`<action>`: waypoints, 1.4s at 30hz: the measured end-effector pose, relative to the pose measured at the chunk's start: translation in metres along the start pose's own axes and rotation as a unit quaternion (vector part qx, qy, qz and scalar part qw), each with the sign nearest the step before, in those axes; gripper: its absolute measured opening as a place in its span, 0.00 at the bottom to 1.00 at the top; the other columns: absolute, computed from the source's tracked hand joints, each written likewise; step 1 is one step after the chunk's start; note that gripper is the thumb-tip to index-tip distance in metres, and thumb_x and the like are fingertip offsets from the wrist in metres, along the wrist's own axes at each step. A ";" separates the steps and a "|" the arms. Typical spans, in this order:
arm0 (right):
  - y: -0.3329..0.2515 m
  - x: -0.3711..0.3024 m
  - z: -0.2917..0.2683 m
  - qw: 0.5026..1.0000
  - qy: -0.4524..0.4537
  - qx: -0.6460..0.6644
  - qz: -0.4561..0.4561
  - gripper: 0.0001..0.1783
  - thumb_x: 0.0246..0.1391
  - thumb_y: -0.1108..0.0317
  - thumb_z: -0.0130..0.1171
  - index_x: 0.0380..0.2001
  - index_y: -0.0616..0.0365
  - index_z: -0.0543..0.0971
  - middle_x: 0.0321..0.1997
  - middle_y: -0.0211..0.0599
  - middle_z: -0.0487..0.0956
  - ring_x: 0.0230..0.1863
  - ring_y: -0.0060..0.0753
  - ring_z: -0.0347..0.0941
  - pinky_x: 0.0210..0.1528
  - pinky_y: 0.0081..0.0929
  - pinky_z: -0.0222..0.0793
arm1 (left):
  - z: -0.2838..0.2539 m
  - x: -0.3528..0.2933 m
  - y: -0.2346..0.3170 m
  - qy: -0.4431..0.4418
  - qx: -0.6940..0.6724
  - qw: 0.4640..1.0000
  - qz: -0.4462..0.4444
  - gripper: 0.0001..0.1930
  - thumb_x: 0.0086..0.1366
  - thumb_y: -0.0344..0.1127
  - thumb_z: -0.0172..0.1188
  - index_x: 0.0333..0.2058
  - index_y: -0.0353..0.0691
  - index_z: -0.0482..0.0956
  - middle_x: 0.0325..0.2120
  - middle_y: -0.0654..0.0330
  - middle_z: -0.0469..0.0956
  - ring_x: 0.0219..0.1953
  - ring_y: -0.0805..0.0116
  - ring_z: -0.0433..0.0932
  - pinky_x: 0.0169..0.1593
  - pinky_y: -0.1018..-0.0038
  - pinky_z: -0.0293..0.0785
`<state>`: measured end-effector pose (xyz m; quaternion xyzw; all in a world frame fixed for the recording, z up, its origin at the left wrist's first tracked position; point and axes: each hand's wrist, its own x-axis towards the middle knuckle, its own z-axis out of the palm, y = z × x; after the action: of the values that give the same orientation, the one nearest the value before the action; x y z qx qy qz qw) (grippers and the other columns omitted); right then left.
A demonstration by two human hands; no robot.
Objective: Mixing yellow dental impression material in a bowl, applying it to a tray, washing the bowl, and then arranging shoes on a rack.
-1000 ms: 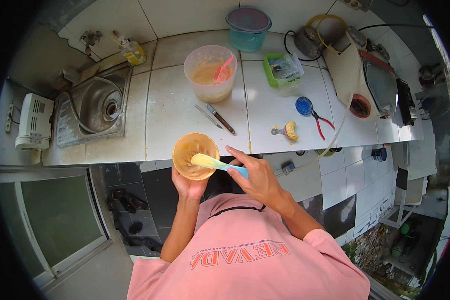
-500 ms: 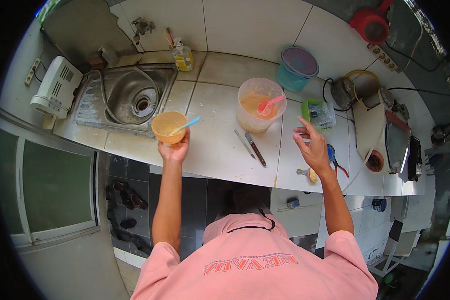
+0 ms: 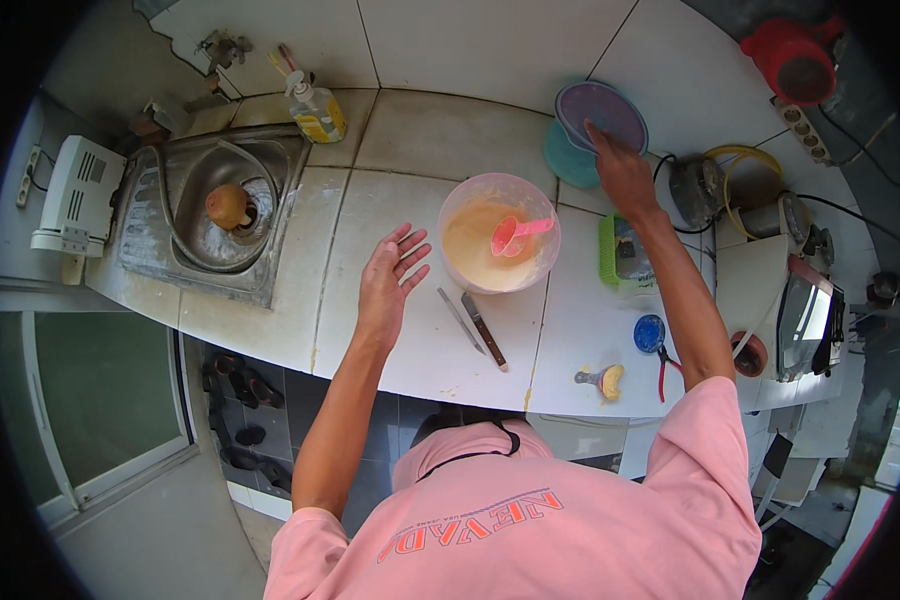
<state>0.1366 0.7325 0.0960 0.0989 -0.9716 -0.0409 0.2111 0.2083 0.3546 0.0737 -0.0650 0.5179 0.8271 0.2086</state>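
Note:
At the back of the counter my right hand (image 3: 625,178) grips the near edge of a purple-grey lid (image 3: 602,102), tilted over a teal tub (image 3: 566,160). My left hand (image 3: 385,280) hovers empty, fingers apart, just left of a clear pinkish plastic bucket (image 3: 456,265). Inside the bucket is a pale yellow batter-like mix (image 3: 485,262) with a pink measuring scoop (image 3: 508,236). In front of it lie a wooden-handled knife (image 3: 486,334) and a thin metal blade (image 3: 458,316). The orange bowl (image 3: 227,207) rests in the sink, its outside showing.
The steel sink (image 3: 260,285) with a hose is at left, a soap bottle (image 3: 317,112) behind it. At right are a green basket (image 3: 607,250), a blue round object (image 3: 649,333), red-handled pliers (image 3: 664,375) and a small brush-like tool (image 3: 602,380). Cables run along the back right.
The orange bowl left my left hand and is now in the sink. My left hand moved right toward the bucket. My right hand reached back and took hold of the tub's lid, which is now tilted.

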 end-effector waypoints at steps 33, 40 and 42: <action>-0.126 -0.008 -0.083 0.947 0.043 0.317 0.032 0.36 0.64 0.50 0.44 0.66 0.62 0.54 0.69 0.50 0.58 0.73 0.51 0.45 0.71 0.48 0.40 | 0.063 0.027 -0.013 0.071 0.516 0.803 0.289 0.35 0.65 0.38 0.51 0.67 0.35 0.47 0.67 0.47 0.50 0.68 0.44 0.50 0.64 0.46 0.50; -0.146 0.047 0.004 0.963 -0.190 0.155 0.115 0.36 0.67 0.47 0.33 0.71 0.52 0.44 0.74 0.42 0.47 0.75 0.50 0.35 0.71 0.53 0.30 | 0.071 0.041 -0.009 0.018 0.644 0.718 0.265 0.37 0.63 0.43 0.51 0.66 0.33 0.49 0.69 0.50 0.44 0.70 0.40 0.40 0.61 0.30 0.39; -0.153 0.046 -0.013 0.974 -0.126 0.152 0.109 0.35 0.67 0.47 0.33 0.71 0.52 0.44 0.75 0.40 0.46 0.75 0.50 0.33 0.71 0.54 0.28 | 0.070 0.042 -0.010 0.022 0.648 0.713 0.266 0.35 0.62 0.43 0.50 0.65 0.31 0.54 0.68 0.50 0.46 0.70 0.41 0.40 0.61 0.30 0.39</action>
<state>0.1276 0.5730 0.1080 0.0176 -0.9901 0.1186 0.0726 0.1821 0.4318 0.0832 0.2083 0.9272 0.3085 -0.0404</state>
